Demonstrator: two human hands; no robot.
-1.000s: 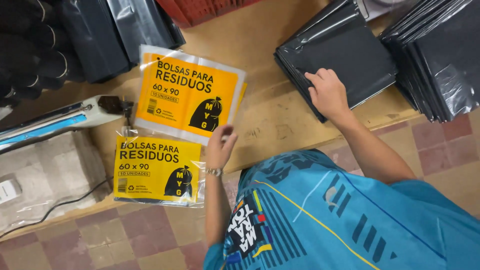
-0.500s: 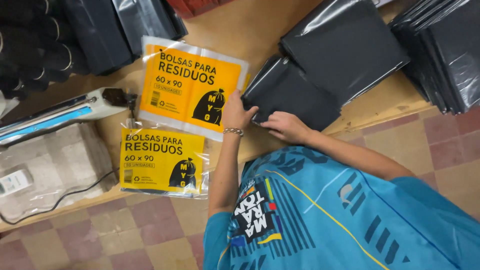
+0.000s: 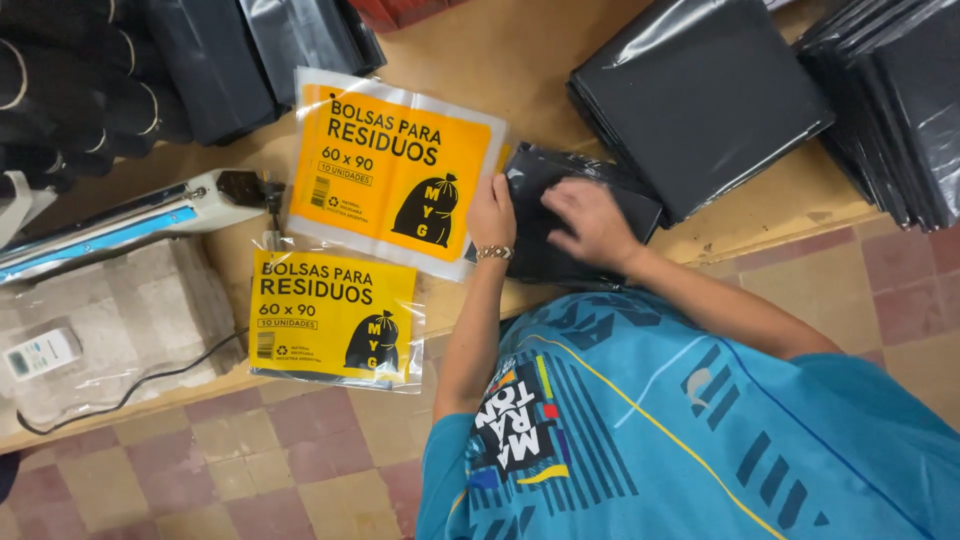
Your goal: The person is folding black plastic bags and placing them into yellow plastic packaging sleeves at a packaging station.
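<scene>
Flat, spread fingers on black bag bundle.

Bare worktop lies open toward the far edge; black bag stacks crowd its right end, a heat sealer its left.

A flat clear sleeve with yellow-and-black label lies touching the left hand, open end toward it, and a smaller filled pack of the same colours lies below-left, well apart from both hands.
</scene>
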